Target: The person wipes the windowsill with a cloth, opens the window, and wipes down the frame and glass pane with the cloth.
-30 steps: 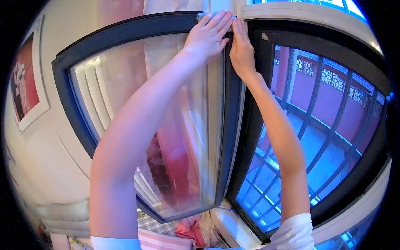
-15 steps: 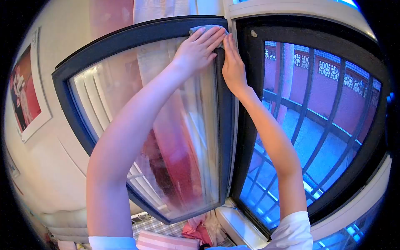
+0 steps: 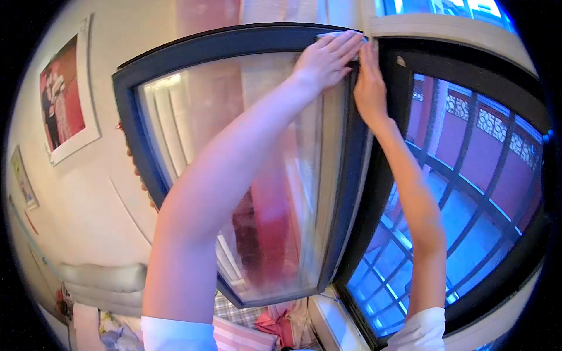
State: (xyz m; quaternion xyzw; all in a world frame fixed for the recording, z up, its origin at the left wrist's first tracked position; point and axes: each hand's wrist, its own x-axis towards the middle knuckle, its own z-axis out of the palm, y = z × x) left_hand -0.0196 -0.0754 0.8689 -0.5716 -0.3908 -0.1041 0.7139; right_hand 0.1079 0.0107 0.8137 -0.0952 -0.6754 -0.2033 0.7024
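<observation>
A dark-framed glass window sash (image 3: pixel 234 42) stands swung open into the room. My left hand (image 3: pixel 328 60) lies flat with fingers stretched over a light cloth (image 3: pixel 323 37) at the sash's upper right corner. Beside it, my right hand (image 3: pixel 370 88) points upward, its fingers extended against the same corner and the sash's side edge. Only a little of the cloth shows past my left fingers.
To the right is the fixed dark window frame (image 3: pixel 456 58) with metal bars (image 3: pixel 463 149) outside. Framed pictures (image 3: pixel 63 96) hang on the left wall. Below are a grey padded headboard (image 3: pixel 104 278) and a bed with a striped pink cloth (image 3: pixel 243 336).
The view has shifted, so the sash and both hands appear farther right. Both hands remain at the sash's upper corner with the cloth.
</observation>
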